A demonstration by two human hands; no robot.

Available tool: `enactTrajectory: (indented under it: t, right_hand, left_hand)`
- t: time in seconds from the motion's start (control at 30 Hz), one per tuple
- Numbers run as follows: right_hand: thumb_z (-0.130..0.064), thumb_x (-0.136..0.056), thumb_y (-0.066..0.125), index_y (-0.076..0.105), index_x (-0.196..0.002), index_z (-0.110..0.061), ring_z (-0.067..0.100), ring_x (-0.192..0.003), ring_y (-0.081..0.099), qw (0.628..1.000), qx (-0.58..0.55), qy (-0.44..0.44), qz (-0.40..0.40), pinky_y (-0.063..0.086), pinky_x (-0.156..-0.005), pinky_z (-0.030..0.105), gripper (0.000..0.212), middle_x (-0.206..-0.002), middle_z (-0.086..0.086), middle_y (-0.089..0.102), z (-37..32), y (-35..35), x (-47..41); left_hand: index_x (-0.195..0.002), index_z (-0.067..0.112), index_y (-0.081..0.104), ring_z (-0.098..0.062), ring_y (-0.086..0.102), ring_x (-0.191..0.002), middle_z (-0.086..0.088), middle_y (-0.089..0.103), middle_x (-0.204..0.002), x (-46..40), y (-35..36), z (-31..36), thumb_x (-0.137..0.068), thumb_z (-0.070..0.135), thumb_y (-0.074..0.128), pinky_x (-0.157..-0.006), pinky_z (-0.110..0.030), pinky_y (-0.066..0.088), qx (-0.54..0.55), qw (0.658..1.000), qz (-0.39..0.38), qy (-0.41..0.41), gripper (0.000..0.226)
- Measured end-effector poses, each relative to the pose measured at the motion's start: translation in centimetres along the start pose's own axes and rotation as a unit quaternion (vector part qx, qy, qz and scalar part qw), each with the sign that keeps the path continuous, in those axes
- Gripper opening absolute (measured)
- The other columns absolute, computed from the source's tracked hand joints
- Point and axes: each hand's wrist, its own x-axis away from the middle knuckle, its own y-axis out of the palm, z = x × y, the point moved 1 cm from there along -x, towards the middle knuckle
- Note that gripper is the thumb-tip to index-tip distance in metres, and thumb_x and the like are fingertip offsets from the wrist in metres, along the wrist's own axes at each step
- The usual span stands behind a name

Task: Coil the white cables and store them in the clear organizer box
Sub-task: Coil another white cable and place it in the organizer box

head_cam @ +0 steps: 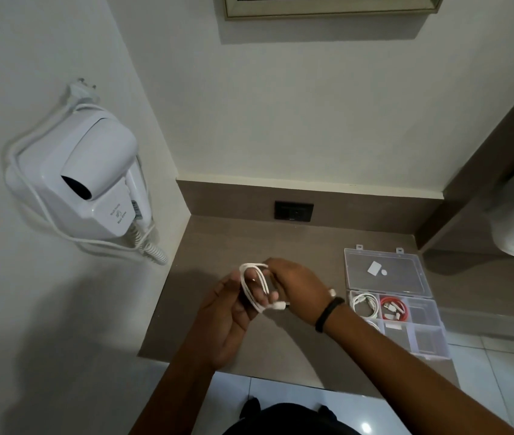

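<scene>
Head view looked down on a brown, matte worktop (280, 246) set into a pale corner. In the centre of the frame the two hands met above it. The left hand (233, 312) was held palm up with its fingers spread, and a thin white cable (254, 285) was looped around those fingers in several turns. The right hand (293, 282) reached in from the right, its fingertips closed on the top of the coil; exactly which fingers pinched it was hard to make out, since the back of the hand covered them. A white plug end (279, 306) of the cable stuck out below the right hand. A black band (329, 313) sat on the right wrist.

At lower right of the frame, a clear plastic organizer box (431, 340) lay open on the worktop, its lid (384, 270) folded back flat. One compartment held a coiled white cable (365, 304), the next a coiled red cable (392, 309); the right arm hid part of the box's near left corner, and the other compartments' contents were too faint to tell. Two small white pieces (376, 268) lay on the lid.

At left, a white wall-mounted hair dryer (98, 180) hung with its cord. A black wall socket (294, 211) sat at the back of the worktop. A framed panel (327, 9) was cut off by the top edge.
</scene>
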Motion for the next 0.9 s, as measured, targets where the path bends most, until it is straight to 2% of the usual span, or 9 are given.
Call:
enactTrajectory:
  t: [0.07,0.13,0.27,0.33,0.43,0.5,0.57,0.73,0.9]
  right_hand:
    - [-0.027,-0.095,0.038,0.063,-0.117,-0.013,0.034,-0.093,0.065,1.000,-0.005,-0.005,-0.026,0.053,-0.078,0.042,0.036,-0.107,0.015,0.071,-0.7,2.4,1.4]
    - [-0.038,-0.098,0.027,0.059,-0.116,-0.013,0.036,-0.089,0.065,0.998,0.009,-0.018,-0.056,0.053,-0.072,0.043,0.044,-0.104,0.015,0.071,-1.7,4.0,2.4]
    - [-0.032,-0.105,0.041,0.062,-0.108,-0.018,0.025,-0.076,0.064,0.997,0.035,-0.060,-0.035,0.051,-0.063,0.040,0.025,-0.093,0.005,0.070,-3.2,3.0,2.8]
    - [-0.028,-0.102,0.049,0.062,-0.104,-0.024,0.018,-0.073,0.062,0.994,0.056,-0.093,-0.003,0.042,-0.055,0.025,0.013,-0.090,0.000,0.069,-3.9,0.6,2.4]
    - [-0.031,-0.101,0.053,0.061,-0.095,-0.028,0.010,-0.077,0.060,0.993,0.035,-0.111,0.034,0.038,-0.059,0.017,0.011,-0.088,-0.005,0.068,-4.0,-2.8,0.9]
    - [-0.031,-0.103,0.050,0.065,-0.095,-0.022,0.012,-0.082,0.061,0.994,-0.003,-0.096,0.053,0.047,-0.071,0.026,0.019,-0.091,-0.005,0.068,-3.1,-4.3,0.1]
    - [-0.025,-0.102,0.056,0.070,-0.094,-0.018,0.013,-0.084,0.060,0.993,-0.052,-0.067,0.088,0.048,-0.075,0.029,0.017,-0.090,-0.007,0.068,-2.0,-4.4,0.1]
    - [-0.005,-0.098,0.060,0.075,-0.103,-0.006,0.027,-0.086,0.066,0.966,-0.247,0.056,0.050,0.052,-0.080,0.040,0.015,-0.094,0.012,0.074,0.1,-1.6,3.2]
    - [-0.010,-0.105,0.046,0.065,-0.111,0.013,0.030,-0.091,0.068,0.772,-0.598,0.210,0.053,0.054,-0.086,0.039,0.030,-0.106,0.034,0.069,1.5,-0.3,7.4]
  left_hand:
    - [-0.104,0.005,0.072,-0.024,0.077,-0.088,-0.013,0.078,-0.086,-0.6,0.4,0.7,-0.100,0.028,0.048,-0.092,-0.038,0.061,-0.014,0.998,0.029,0.057,0.033]
    - [-0.105,0.008,0.065,-0.022,0.078,-0.093,-0.007,0.081,-0.090,-1.3,0.0,1.9,-0.105,0.025,0.046,-0.094,-0.038,0.060,-0.167,0.975,0.096,0.112,0.026]
    - [-0.106,0.016,0.072,-0.006,0.074,-0.093,0.011,0.080,-0.087,-2.1,-2.5,3.0,-0.108,0.020,0.050,-0.090,-0.030,0.056,-0.611,0.754,0.176,0.166,0.022]
    - [-0.097,0.023,0.075,-0.010,0.073,-0.084,0.006,0.078,-0.083,-2.3,-3.6,3.0,-0.107,0.024,0.053,-0.082,-0.036,0.057,-0.658,0.728,0.130,0.141,0.024]
    - [-0.077,0.030,0.074,-0.011,0.065,-0.064,-0.002,0.069,-0.065,-2.0,-4.0,1.9,-0.104,0.051,0.040,-0.072,-0.034,0.051,-0.577,0.816,0.034,0.016,0.048]
    - [-0.089,0.020,0.079,-0.016,0.063,-0.062,-0.001,0.066,-0.060,-1.3,-3.3,0.8,-0.100,0.059,0.038,-0.072,-0.032,0.057,-0.370,0.924,-0.001,-0.099,0.058]
    - [-0.089,0.011,0.075,-0.015,0.058,-0.058,0.002,0.056,-0.057,-1.0,-2.5,-0.1,-0.097,0.060,0.052,-0.074,-0.033,0.059,-0.173,0.976,-0.036,-0.127,0.055]
    - [-0.084,0.011,0.065,-0.014,0.057,-0.063,0.000,0.055,-0.065,-1.6,0.0,-1.9,-0.100,0.031,0.061,-0.077,-0.038,0.059,-0.004,0.993,-0.082,-0.088,0.026]
    - [-0.083,0.010,0.067,-0.017,0.066,-0.072,-0.011,0.062,-0.076,-1.9,-0.5,-4.8,-0.104,0.030,0.051,-0.079,-0.034,0.062,-0.134,0.986,0.018,-0.096,0.033]
